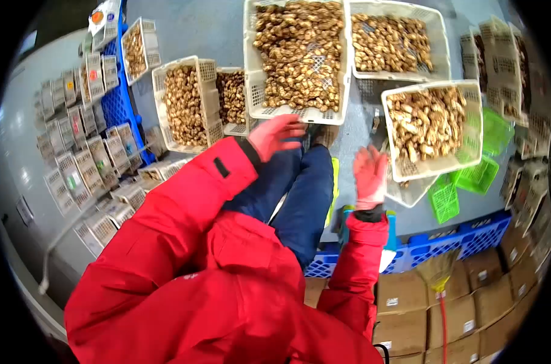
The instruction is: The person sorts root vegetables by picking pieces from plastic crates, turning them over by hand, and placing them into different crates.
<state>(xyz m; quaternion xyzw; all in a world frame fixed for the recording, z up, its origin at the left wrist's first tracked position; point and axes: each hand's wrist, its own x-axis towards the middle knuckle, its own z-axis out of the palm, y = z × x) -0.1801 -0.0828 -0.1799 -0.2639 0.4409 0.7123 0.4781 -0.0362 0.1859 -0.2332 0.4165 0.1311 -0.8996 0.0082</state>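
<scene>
My left hand point(278, 137) is at the near rim of a large white plastic crate point(296, 115), with its fingers stretched out. Whether the fingertips touch the rim or only pass in front of it, I cannot tell. Small brown and pale lumps point(299, 54), perhaps mushrooms, fill much of this crate. My right hand point(370, 179) is raised with fingers apart and holds nothing. It is close to the left side of a tilted white crate point(474, 142), which holds paler lumps point(427, 121) and rests over another white crate point(412, 193).
More filled crates stand at the back right point(403, 74) and left point(157, 85). Green baskets point(443, 199) lie at the right. Blue plastic pallets point(463, 239) and cardboard boxes point(403, 294) are behind me. Stacked white crates point(87, 176) line the far left.
</scene>
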